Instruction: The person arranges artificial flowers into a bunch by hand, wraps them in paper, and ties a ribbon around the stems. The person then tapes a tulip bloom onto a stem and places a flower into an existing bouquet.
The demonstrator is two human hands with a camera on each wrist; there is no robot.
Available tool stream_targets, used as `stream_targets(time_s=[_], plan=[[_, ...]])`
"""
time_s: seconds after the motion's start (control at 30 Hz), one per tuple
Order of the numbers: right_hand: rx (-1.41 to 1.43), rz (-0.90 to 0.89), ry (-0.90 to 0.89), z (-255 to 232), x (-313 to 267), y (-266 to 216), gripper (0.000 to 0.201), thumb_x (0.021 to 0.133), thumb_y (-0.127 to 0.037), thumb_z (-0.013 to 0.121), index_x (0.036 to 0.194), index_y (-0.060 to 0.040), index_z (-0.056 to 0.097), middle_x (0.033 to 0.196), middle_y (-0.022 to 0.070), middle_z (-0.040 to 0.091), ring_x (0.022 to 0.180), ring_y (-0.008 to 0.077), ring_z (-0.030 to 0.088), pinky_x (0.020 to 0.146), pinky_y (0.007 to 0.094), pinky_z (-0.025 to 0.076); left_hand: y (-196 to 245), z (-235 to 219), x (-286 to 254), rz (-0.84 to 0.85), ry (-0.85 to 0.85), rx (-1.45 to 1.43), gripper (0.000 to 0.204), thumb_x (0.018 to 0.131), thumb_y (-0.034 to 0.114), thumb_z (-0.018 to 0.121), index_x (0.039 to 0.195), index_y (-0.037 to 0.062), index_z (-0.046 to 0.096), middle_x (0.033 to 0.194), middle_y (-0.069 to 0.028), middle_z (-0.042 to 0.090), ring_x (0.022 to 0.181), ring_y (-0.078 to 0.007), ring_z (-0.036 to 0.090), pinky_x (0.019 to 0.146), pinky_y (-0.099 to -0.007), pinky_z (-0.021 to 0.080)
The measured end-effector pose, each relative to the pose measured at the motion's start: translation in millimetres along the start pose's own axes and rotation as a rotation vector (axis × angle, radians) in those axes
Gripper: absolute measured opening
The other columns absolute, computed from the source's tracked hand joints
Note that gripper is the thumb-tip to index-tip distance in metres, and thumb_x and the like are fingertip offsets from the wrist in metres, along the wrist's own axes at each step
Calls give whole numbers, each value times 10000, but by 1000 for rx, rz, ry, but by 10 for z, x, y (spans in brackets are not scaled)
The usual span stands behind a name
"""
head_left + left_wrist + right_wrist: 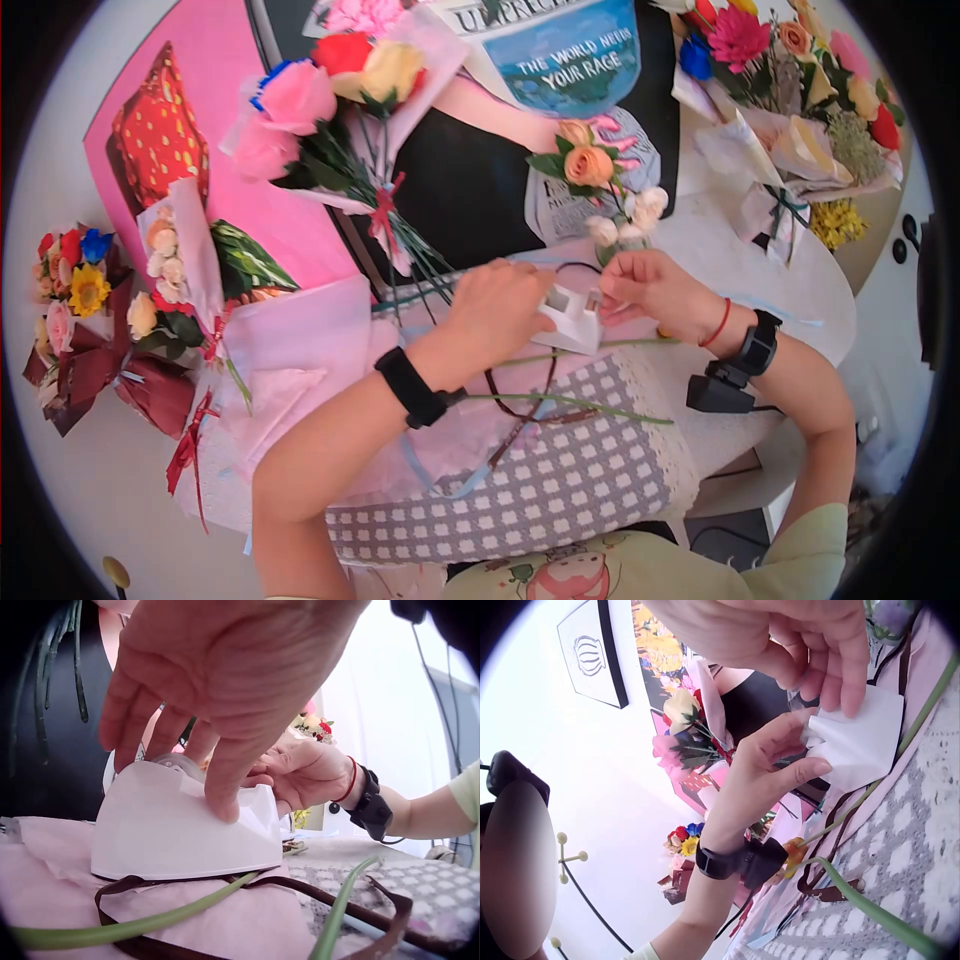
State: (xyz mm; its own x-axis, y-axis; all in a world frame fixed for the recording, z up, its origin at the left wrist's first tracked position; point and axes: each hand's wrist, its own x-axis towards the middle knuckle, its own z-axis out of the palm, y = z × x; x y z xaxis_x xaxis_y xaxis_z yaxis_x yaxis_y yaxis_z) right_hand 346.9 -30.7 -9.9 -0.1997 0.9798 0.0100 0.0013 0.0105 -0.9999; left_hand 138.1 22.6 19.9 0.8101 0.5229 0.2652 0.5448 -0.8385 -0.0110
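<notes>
A white tape dispenser (pixel 573 328) stands on the pink paper, with a clear roll of tape (pixel 177 762) seated in its top. My left hand (pixel 497 308) grips the dispenser from above, thumb pressed on its near side and fingers over the far side. At the dispenser's cutting end, my right hand (pixel 655 293) pinches the tape's end between thumb and curled fingers; the strip itself is mostly hidden by the fingers. Green stems (pixel 150 922) and a brown ribbon (pixel 281 883) lie just in front of the dispenser. Peach roses (pixel 588 165) lie beyond the hands.
Wrapped bouquets (pixel 300 100) lie at the back left, with a maroon-wrapped one (pixel 150 385) at far left. Another bouquet (pixel 795 165) stands back right. Pink wrapping paper (pixel 300 330) spreads on the left. A checked cloth (pixel 510 500) covers the front edge.
</notes>
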Motion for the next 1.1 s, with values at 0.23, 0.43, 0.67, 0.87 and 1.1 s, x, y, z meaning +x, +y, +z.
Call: stream_targets(time_s=[0.23,0.43,0.67,0.87,1.1], plan=[[33,105,13,-74,-71,-5,138,848,-157,564,849,-20,552,763,40,600,686,113,598,657,243,510,-40,19,8,34,31,-43,395,646,225,699,1004,90,597,936,-90,618,830,-290,572,705,-377,461],[16,112,43,-96,-86,-13,116,803,-101,616,852,-7,570,783,50,609,690,106,600,655,229,509,-38,3,15,8,28,-45,381,635,224,706,978,84,617,907,-101,632,784,-277,598,659,-358,466],[-36,111,67,-90,-46,59,115,768,-41,644,847,0,570,789,36,609,683,81,591,628,196,503,-44,1,20,25,40,-56,377,632,228,708,966,74,623,886,-114,634,755,-283,602,635,-357,464],[-142,23,56,-92,-14,92,134,765,-22,632,879,25,580,737,39,598,631,75,565,573,187,477,-40,-14,19,22,31,-63,378,637,229,705,969,69,623,887,-120,632,752,-284,601,634,-359,462],[-312,-39,88,-234,-177,-130,186,768,-15,619,949,19,595,696,18,586,603,56,526,566,186,435,-34,-7,8,16,28,-78,362,658,196,691,981,54,610,906,-135,625,791,-301,594,679,-368,466]])
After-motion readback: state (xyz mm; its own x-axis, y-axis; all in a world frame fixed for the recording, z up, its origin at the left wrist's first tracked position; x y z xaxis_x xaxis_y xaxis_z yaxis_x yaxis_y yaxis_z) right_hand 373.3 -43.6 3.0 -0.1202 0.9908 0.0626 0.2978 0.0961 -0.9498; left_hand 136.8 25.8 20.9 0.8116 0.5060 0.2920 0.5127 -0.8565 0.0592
